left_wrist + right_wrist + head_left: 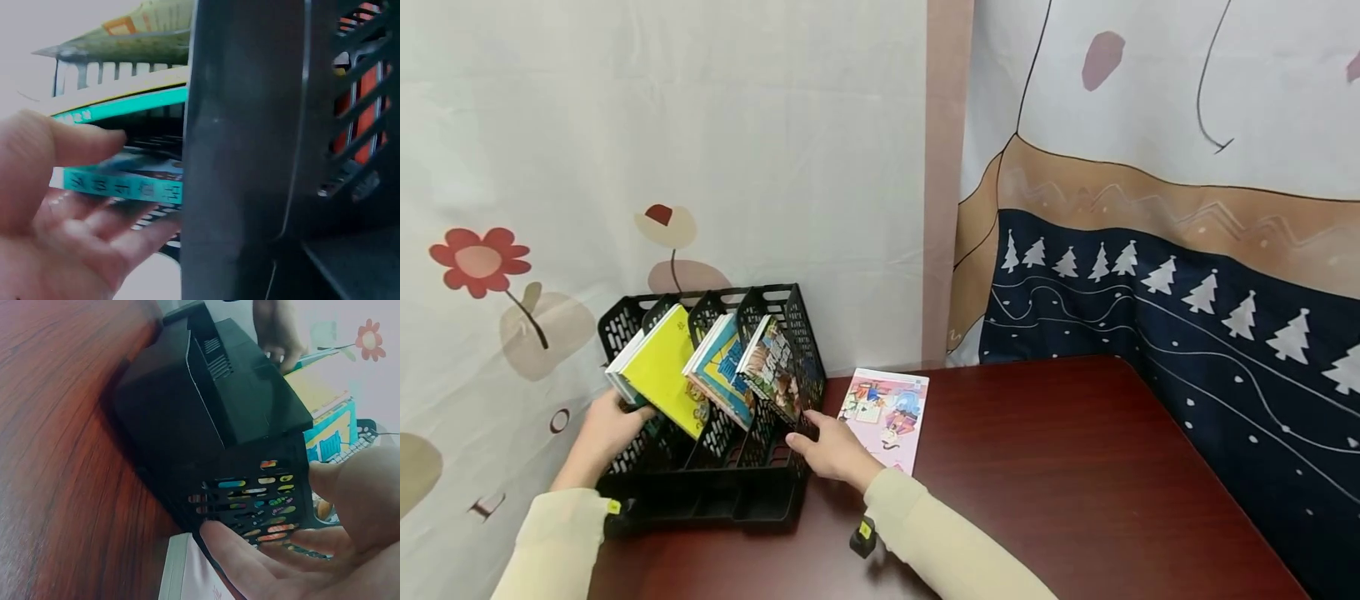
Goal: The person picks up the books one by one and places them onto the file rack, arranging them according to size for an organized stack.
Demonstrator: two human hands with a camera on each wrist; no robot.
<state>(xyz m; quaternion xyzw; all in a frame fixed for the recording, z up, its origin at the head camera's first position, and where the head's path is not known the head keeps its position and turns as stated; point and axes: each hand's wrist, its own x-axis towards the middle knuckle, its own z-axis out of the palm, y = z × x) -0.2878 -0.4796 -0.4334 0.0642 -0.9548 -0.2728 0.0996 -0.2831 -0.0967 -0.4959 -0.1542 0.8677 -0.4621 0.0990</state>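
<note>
A black slotted book rack [703,483] with several compartments stands against the wall, books leaning inside it. My left hand [604,433] holds its left side near the leftmost books; the left wrist view shows the thumb over a teal-spined book [125,186] and the fingers beneath. My right hand [835,450] grips the right side wall, thumb at its front edge and fingers along the outside. Between the hands lean a yellow book [662,375], a blue book [724,367] and a dark picture book [771,367].
A pink illustrated book [887,417] lies on the red-brown table [1045,467] just right of the rack. Printed cloth [820,167] hangs behind the table, and a dark blue tree-patterned part [1150,325] borders its right side.
</note>
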